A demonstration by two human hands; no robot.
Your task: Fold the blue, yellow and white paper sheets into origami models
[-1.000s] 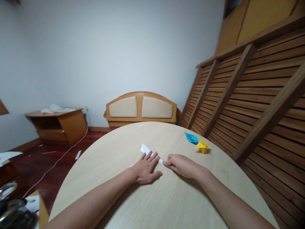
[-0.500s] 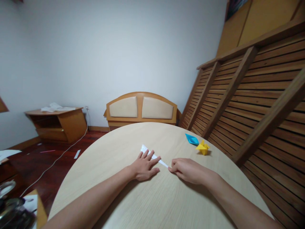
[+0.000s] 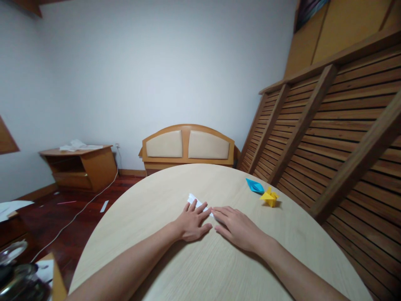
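A narrow folded strip of white paper point(image 3: 192, 198) lies slantwise on the round wooden table point(image 3: 150, 259); much of it is hidden under my hands. My left hand point(image 3: 193, 222) rests flat across its middle with the fingers spread. Over its right end lies my right hand point(image 3: 233, 225), fingers stretched out and pressing down, the fingertips close to those of the left. Off to the right stand a blue folded paper boat point(image 3: 255, 186) and a yellow origami figure point(image 3: 270, 197), both untouched.
Behind the table is a padded headboard point(image 3: 188, 161). A slatted wooden frame point(image 3: 313, 138) leans along the right side. At left are a low cabinet point(image 3: 100, 165), a white cable point(image 3: 81, 213) on the floor and a glass kettle point(image 3: 19, 278).
My right hand has gone from curled fingers at the strip's right end to stretched-out fingers over it, nearer the left hand. The left hand stays on the paper. The view shifted slightly.
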